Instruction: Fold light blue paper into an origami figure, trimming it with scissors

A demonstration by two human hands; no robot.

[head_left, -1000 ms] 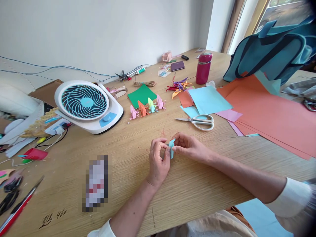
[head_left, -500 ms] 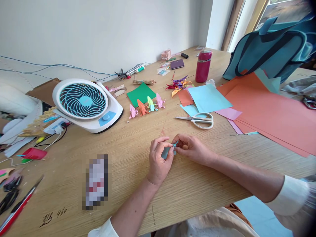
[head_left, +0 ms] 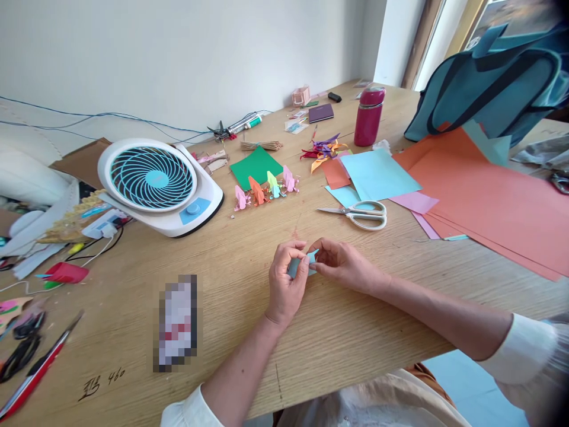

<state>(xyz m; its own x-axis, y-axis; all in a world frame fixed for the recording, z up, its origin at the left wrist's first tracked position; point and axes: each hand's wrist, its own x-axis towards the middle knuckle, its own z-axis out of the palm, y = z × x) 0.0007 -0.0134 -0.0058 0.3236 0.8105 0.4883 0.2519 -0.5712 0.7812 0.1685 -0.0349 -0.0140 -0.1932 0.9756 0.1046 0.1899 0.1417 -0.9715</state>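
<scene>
Close to the table's front, my left hand [head_left: 287, 287] pinches a small folded piece of light blue paper [head_left: 294, 268] between thumb and fingers. Part of the paper is hidden behind the thumb and fingers. My right hand [head_left: 351, 267] is curled at the paper's right end, its thumb and index finger at a raised flap. Beyond my hands lie white-handled scissors [head_left: 367, 216], blades pointing left. Several small folded paper figures in pink, orange and green stand in a row, among them an orange paper figure [head_left: 256, 191], in front of a green paper sheet [head_left: 253, 166].
A white fan [head_left: 155, 184] stands at the left. Blue sheets [head_left: 377, 175] and large orange sheets [head_left: 493, 201] lie at the right, near a magenta bottle [head_left: 369, 117] and a teal bag [head_left: 493, 83]. A red-handled knife [head_left: 38, 370] lies at the left edge.
The blue paper has turned slightly in my fingers, and more of its right flap shows. My right fingers have spread a little around it. The whole view has shifted slightly.
</scene>
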